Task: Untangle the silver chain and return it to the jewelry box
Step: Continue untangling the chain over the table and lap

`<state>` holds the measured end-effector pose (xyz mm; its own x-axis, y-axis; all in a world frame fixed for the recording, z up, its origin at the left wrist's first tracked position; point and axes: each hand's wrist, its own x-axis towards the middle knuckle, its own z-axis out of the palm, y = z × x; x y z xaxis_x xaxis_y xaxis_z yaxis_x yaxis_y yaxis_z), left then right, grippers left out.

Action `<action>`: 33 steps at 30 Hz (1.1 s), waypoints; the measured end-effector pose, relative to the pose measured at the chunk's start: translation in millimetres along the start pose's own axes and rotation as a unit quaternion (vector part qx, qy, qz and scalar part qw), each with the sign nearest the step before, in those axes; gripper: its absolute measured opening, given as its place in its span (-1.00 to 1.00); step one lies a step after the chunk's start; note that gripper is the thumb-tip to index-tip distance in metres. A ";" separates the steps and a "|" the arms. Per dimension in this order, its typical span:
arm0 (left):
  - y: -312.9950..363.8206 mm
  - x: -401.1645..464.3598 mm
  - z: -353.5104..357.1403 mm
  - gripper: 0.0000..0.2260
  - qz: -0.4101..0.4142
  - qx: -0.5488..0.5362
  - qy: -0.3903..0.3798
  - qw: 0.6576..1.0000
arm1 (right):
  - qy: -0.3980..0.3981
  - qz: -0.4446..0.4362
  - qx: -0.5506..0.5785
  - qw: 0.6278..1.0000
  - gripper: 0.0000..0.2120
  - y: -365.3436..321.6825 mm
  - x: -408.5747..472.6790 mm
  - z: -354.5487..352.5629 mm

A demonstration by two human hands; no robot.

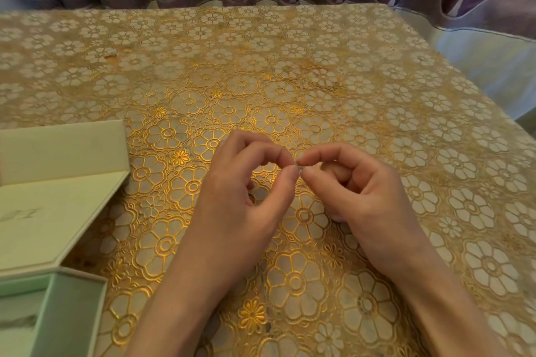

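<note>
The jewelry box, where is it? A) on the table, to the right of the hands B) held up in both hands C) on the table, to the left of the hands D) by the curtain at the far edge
C: the open pale green jewelry box sits at the table's left edge, while the left hand and right hand pinch the silver chain at the middle.

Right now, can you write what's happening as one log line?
left hand: pinches silver chain | right hand: pinches chain too | jewelry box: open, left, no chain seen inside
</note>
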<state>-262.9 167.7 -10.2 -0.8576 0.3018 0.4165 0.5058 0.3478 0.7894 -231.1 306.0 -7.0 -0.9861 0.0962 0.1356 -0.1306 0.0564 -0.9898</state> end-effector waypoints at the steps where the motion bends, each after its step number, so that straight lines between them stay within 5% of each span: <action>1: -0.1 0.1 0.1 -0.93 0.000 0.001 -0.001 1.000 | 0.002 0.000 0.000 1.000 -0.96 0.1 0.1 0.0; 33: -4.3 -3.4 -0.3 -0.93 0.062 0.105 0.003 0.993 | -0.006 -0.015 -0.020 1.000 -0.92 -4.4 -0.9 3.1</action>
<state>-262.2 164.9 -14.9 -0.7877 0.3490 0.5077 0.6154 0.4860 0.6206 -230.0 302.5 -2.9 -0.9830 0.0820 0.1644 -0.1562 0.0982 -0.9828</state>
